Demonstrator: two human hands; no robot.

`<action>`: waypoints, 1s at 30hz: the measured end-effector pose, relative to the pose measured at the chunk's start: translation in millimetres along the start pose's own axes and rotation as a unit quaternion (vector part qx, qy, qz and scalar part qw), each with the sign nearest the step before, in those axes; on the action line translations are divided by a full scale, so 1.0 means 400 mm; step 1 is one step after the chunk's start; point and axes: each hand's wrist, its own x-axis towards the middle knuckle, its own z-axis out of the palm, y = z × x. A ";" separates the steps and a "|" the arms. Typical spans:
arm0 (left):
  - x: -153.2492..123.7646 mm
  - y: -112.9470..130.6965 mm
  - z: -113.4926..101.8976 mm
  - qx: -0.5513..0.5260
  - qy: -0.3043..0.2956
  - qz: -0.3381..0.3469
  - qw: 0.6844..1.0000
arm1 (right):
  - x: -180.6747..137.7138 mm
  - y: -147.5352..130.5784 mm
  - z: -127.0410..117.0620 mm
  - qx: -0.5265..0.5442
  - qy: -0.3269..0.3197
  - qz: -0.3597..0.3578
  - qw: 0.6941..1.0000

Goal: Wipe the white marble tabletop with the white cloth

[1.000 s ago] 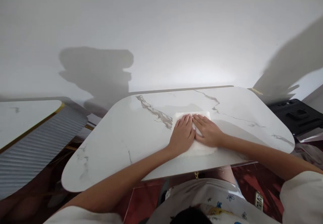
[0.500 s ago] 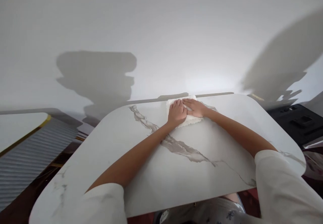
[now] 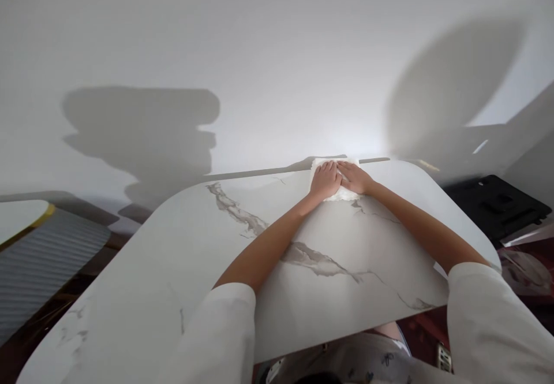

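Observation:
A white cloth (image 3: 346,194) lies flat on the marble-patterned white tabletop (image 3: 208,245), at its far edge near the wall. My left hand (image 3: 326,181) presses down on the cloth with its fingers laid flat and pointing away from me. Beside it, my right hand (image 3: 355,178) also rests flat on the cloth, its fingers angled to the left and touching the left hand. Both arms are stretched far forward over the table. Parts of the cloth are hidden beneath the hands.
A grey-white wall (image 3: 268,72) stands directly behind the table and carries large shadows. At left is another white surface with gold trim (image 3: 43,216) and a ribbed grey side (image 3: 47,268). A black case (image 3: 502,205) sits beyond the right edge.
Both hands and the cloth have moved right along the far edge of the tabletop, slightly nearer the wall. The camera view has shifted a little to the right.

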 end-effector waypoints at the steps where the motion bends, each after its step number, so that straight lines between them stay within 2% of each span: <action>1: -0.008 0.010 -0.002 -0.002 -0.004 0.006 1.000 | -0.016 -0.009 -0.005 -0.009 0.001 0.010 1.000; 5: -0.056 0.047 -0.019 -0.010 -0.024 0.020 0.999 | -0.080 -0.065 -0.030 -0.037 -0.003 0.025 0.999; 8: -0.117 0.070 -0.040 -0.016 -0.031 0.025 0.999 | -0.133 -0.129 -0.046 -0.044 -0.014 0.038 0.998; 14: -0.312 0.100 -0.107 -0.031 -0.051 0.007 0.998 | -0.243 -0.293 -0.054 -0.022 -0.028 0.015 0.999; 17: -0.417 0.118 -0.147 -0.064 -0.060 -0.025 0.996 | -0.292 -0.368 -0.058 -0.001 -0.038 -0.016 0.999; 20: -0.505 0.150 -0.192 -0.112 -0.097 -0.073 0.986 | -0.343 -0.425 -0.073 0.017 -0.050 -0.054 0.997; 25: -0.591 0.220 -0.261 -0.219 -0.199 -0.125 0.947 | -0.445 -0.463 -0.116 0.039 -0.076 -0.093 0.992; 30: -0.579 0.281 -0.283 -0.280 -0.282 -0.101 0.912 | -0.529 -0.427 -0.158 0.029 -0.091 -0.102 0.990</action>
